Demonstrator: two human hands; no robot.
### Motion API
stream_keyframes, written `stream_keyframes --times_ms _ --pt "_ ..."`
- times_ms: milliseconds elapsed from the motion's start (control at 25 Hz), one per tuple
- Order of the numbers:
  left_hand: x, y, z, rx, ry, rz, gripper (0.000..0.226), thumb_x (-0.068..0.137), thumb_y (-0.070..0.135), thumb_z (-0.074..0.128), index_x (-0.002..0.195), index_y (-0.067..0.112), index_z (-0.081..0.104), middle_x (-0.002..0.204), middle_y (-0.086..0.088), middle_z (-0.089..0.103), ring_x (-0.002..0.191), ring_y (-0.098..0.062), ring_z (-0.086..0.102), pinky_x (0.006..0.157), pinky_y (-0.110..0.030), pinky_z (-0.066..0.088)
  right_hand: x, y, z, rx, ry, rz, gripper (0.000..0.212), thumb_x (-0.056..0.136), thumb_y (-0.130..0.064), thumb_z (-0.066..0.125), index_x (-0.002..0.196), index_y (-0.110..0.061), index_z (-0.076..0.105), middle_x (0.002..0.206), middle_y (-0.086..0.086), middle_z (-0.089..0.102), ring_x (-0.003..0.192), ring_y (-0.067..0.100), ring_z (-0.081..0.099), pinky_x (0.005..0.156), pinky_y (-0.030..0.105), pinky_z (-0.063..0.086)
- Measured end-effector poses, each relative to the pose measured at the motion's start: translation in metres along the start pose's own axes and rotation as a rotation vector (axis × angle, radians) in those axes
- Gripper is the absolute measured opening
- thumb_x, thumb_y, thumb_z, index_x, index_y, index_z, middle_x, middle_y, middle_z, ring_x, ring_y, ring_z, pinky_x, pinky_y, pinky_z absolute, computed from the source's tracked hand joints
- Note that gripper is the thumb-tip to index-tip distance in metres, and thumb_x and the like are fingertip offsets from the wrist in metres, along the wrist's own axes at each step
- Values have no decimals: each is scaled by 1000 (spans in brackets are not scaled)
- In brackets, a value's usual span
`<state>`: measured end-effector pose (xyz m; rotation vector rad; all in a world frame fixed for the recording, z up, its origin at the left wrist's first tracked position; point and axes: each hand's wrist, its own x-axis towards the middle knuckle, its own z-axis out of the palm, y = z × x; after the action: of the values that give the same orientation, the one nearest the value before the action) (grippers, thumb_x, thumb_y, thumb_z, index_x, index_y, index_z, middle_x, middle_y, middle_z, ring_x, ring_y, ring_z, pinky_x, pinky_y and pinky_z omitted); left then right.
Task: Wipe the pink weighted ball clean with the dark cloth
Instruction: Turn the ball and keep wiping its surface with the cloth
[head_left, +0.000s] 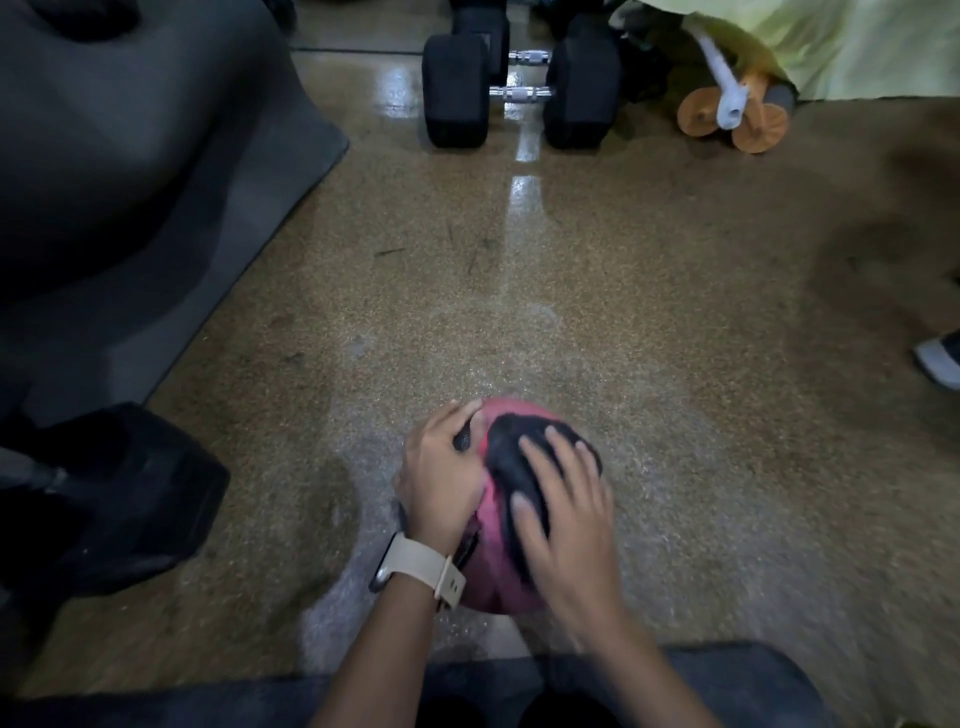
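Observation:
The pink weighted ball (493, 571) rests on the speckled floor just in front of my knees. My left hand (441, 467), with a beige watch on its wrist, grips the ball's left side. The dark cloth (511, 447) lies over the top of the ball. On it my right hand (566, 514) presses flat, fingers spread, blurred by motion. Much of the ball is hidden under both hands and the cloth.
Two black dumbbells (519, 93) stand at the far middle. An orange wheeled toy (732, 117) and yellow-green fabric (831, 47) are far right. Dark mats (130, 182) and a black weight (119, 499) fill the left. A shoe (940, 361) shows at the right edge.

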<state>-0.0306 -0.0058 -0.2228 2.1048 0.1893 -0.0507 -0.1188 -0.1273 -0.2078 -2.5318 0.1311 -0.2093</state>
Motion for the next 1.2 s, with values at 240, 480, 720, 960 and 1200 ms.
stream_keyframes --times_ms 240,480,720,960,1200 --pt "1 11 0 33 35 -43 39 94 44 48 120 31 75 131 8 71 126 -20 62 106 -42 49 38 -12 7 -59 15 114 50 95 -45 28 135 -27 52 144 0 49 135 27 41 111 49 29" --pt "6 7 -5 -19 20 -168 39 100 40 46 131 31 68 141 5 64 133 -22 57 114 -40 43 -1 12 4 210 8 95 50 100 -47 23 146 -31 35 154 -5 32 146 16 21 117 34 17" --pt "-14 5 -3 282 -127 193 73 91 57 15 146 29 53 157 1 49 150 -26 37 119 -64 29 65 2 -7 116 -63 247 46 99 -41 24 133 -27 52 138 0 53 130 25 46 103 38 35" --pt "24 14 3 347 -295 122 79 80 66 19 139 32 58 155 5 51 147 -26 40 120 -59 29 70 4 -8 7 -155 242 61 88 -56 16 138 -36 44 149 -7 42 137 19 37 112 53 26" --pt "23 10 6 159 -149 25 65 79 68 27 124 42 67 135 11 66 127 -22 60 107 -49 46 -9 -21 3 -17 28 79 50 100 -46 21 146 -31 35 154 -3 34 145 24 23 118 46 17"
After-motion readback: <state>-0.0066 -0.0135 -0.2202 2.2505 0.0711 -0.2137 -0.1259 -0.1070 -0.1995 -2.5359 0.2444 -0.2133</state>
